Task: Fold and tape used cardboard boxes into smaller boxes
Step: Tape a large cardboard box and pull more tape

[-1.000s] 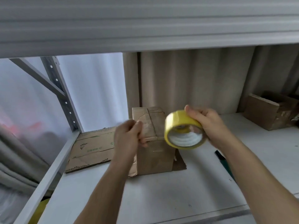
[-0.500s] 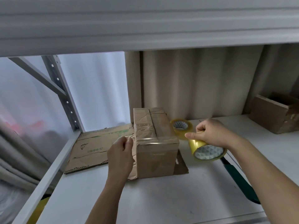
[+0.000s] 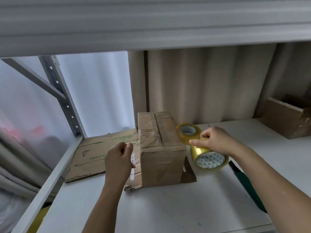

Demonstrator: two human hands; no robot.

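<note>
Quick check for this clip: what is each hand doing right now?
Left hand: fingers curled, pinching the loose end of clear tape beside the cardboard box.
Right hand: gripping the tape roll.

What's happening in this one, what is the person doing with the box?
A person is taping a small cardboard box on a white shelf. The right hand grips a roll of clear tape beside the box; the left hand pinches the tape's free end on the other side, the strip stretched over the box top. A second roll sits behind, flattened cardboard to the left.
</note>
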